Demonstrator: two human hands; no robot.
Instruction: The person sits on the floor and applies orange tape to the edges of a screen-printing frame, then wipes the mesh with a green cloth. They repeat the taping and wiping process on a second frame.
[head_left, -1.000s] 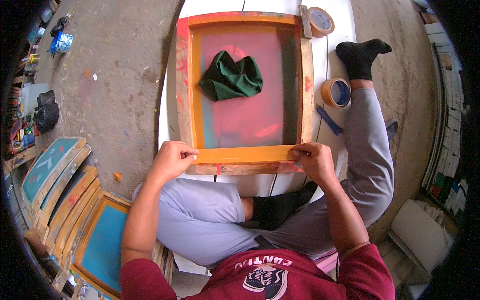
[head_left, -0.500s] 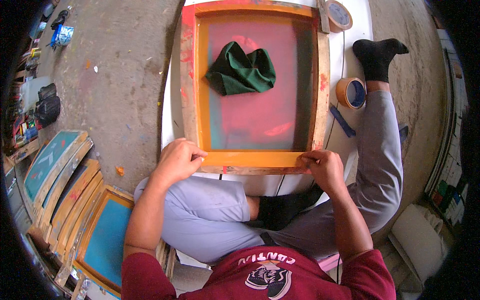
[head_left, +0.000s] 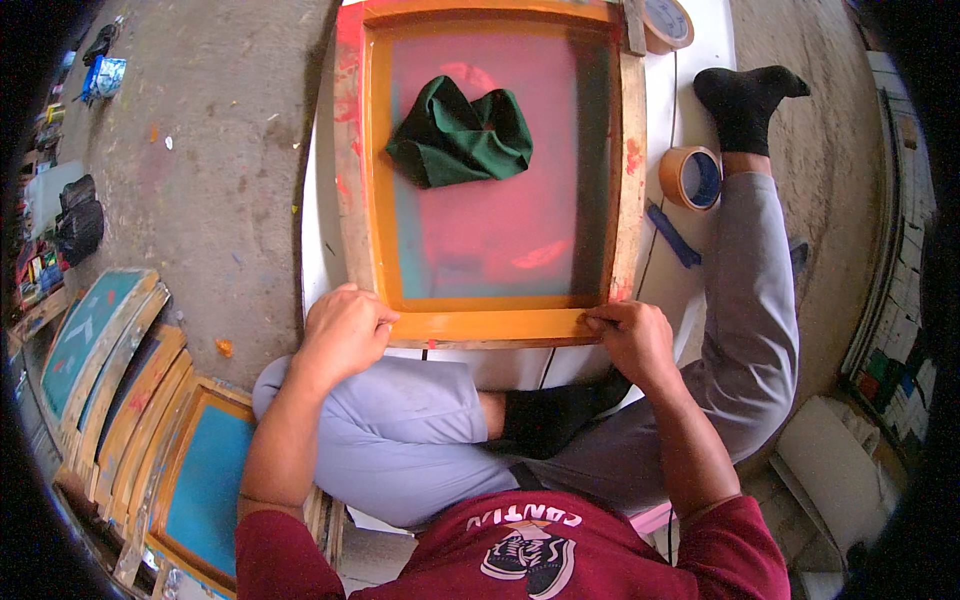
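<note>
A wooden screen-printing frame (head_left: 630,150) with pink and teal mesh lies flat in front of me, brownish tape along its inner edges. Across its near bar stretches a strip of orange-brown tape (head_left: 490,325). My left hand (head_left: 348,325) pinches the strip's left end at the near left corner. At the other end, my right hand (head_left: 635,335) pinches it with thumb and fingers. Whether the strip touches the bar all along, I cannot tell. A crumpled dark green cloth (head_left: 462,140) rests on the mesh.
The frame lies on a white slatted surface (head_left: 660,290). Right of it are a tape roll (head_left: 690,178), another roll (head_left: 667,25) farther off, and a blue strip-like object (head_left: 673,236). More screen frames (head_left: 150,400) lean in a row at my left. My outstretched leg (head_left: 752,300) borders the right side.
Both hands have brought the tape strip slightly nearer to me, so it covers more of the near wooden bar. The whole view has shifted a little; the cloth stays on the mesh.
</note>
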